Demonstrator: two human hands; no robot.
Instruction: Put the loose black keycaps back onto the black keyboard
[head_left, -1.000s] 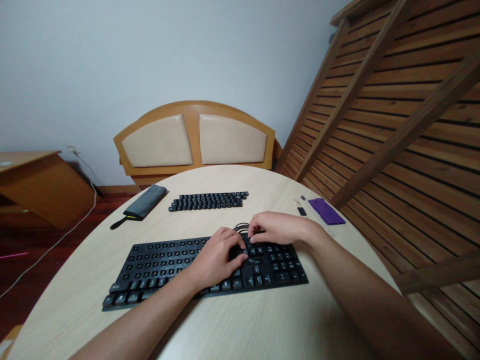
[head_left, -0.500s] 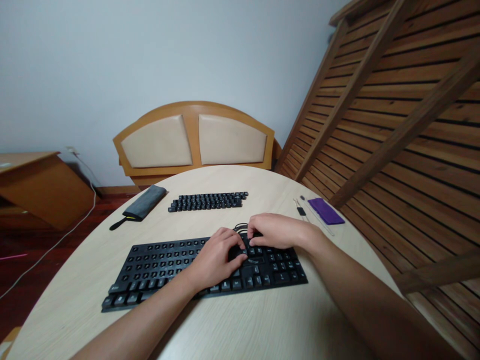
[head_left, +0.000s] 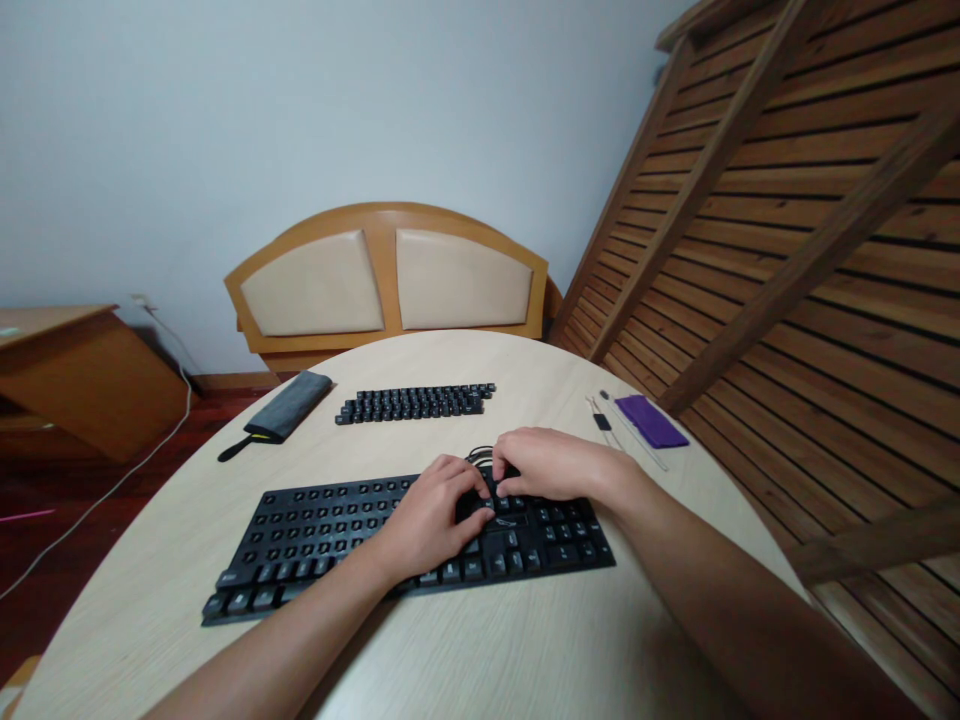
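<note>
A black keyboard (head_left: 330, 530) lies slightly tilted across the near part of the table, with bare key sockets over much of its upper left and keycaps still on its front row and right side. My left hand (head_left: 435, 515) rests over its middle, thumb and index finger closed around a keycap (head_left: 487, 504). Just to the right, my right hand (head_left: 540, 463) bends down at the keyboard's back edge, its fingers curled in a pinch; what lies between them is too small and hidden to make out. Several loose keycaps (head_left: 412, 403) stand in rows behind the keyboard.
On the round table (head_left: 525, 640) a grey pouch (head_left: 292, 405) lies at left. At right are a purple cloth pouch (head_left: 651, 421), a black-handled wire tool (head_left: 602, 421) and a thin brush (head_left: 634, 428). A coiled cable (head_left: 480, 457) sits behind the keyboard. Wooden slats (head_left: 787, 300) lean at right.
The view has shifted very slightly. Both hands stay at the same spot on the keyboard, with almost no visible finger movement.
</note>
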